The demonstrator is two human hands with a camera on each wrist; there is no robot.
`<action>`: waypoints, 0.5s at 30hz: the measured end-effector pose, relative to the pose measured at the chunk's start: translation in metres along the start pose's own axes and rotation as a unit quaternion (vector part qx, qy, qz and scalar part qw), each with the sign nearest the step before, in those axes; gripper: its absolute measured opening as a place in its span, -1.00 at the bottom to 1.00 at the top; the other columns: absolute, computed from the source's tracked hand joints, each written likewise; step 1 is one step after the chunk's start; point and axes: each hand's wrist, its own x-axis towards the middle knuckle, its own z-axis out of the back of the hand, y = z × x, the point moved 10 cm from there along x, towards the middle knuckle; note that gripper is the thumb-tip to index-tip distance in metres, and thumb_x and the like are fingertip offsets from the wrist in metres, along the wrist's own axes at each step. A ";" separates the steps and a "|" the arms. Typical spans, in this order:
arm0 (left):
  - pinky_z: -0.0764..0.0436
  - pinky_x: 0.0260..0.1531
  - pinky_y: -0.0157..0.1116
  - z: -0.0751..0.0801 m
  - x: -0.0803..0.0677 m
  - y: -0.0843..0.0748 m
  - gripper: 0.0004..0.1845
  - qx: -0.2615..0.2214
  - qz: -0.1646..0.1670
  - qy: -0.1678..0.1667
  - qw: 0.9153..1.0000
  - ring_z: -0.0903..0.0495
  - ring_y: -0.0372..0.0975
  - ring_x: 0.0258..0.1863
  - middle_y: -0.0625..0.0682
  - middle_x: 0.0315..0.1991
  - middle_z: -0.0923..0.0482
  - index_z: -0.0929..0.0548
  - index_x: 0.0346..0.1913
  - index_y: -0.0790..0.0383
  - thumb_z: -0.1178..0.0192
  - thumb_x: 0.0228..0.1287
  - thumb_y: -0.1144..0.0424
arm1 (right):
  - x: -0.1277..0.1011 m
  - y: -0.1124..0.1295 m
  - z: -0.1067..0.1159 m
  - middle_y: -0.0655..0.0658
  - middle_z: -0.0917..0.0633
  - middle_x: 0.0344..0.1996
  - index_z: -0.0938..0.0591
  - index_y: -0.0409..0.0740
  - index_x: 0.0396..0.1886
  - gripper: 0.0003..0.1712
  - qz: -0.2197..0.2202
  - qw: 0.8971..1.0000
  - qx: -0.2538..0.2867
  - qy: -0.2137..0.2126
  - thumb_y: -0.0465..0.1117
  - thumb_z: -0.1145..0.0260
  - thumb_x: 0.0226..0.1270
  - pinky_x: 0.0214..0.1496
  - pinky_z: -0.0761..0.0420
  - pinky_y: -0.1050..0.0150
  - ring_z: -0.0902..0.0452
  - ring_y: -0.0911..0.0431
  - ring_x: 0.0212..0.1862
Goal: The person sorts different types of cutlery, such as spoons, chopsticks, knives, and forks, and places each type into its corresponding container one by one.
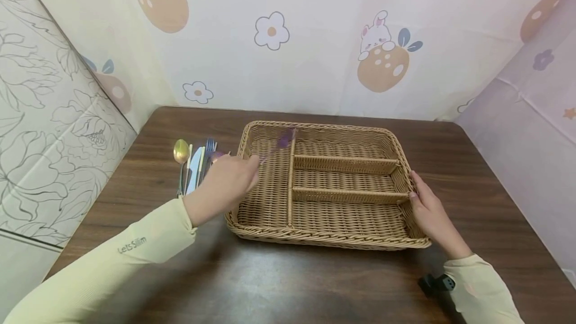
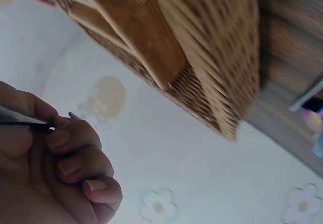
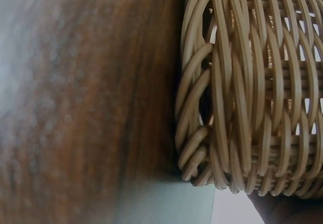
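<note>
One purple piece of cutlery is going into the basket.

Near the middle of the head view, the left hand (image 1: 223,182) pinches the thin handle of a blurry purple utensil (image 1: 280,143); in the left wrist view the fingers (image 2: 70,142) curl tight with the thumb on that handle. The purple end hangs over the tall left slot of the basket (image 1: 407,179), near its back rim. On the right side of the frame, the right hand (image 1: 429,214) rests on the basket's right wall with fingers straight and close together. My guess: the placing step is under way, and next the piece needs lowering flat into that slot. All four slots look bare inside. Left of the basket on the table (image 1: 315,289) lie a gold spoon (image 1: 181,152), a knife (image 1: 195,169) and a fork (image 1: 209,148), side by side.
</note>
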 end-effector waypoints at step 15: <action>-0.25 -0.59 -0.41 -0.029 0.035 -0.080 -0.82 0.025 -0.153 0.059 0.986 -0.16 -0.33 -0.67 -0.19 -0.71 -0.15 -0.37 -0.43 0.12 -0.01 0.34 0.18 | -0.001 0.003 0.000 -0.59 -0.01 0.36 0.10 -0.47 0.44 -0.42 -0.004 1.000 -0.001 0.003 -0.33 0.24 0.54 0.31 0.09 -0.33 0.14 -0.47 0.36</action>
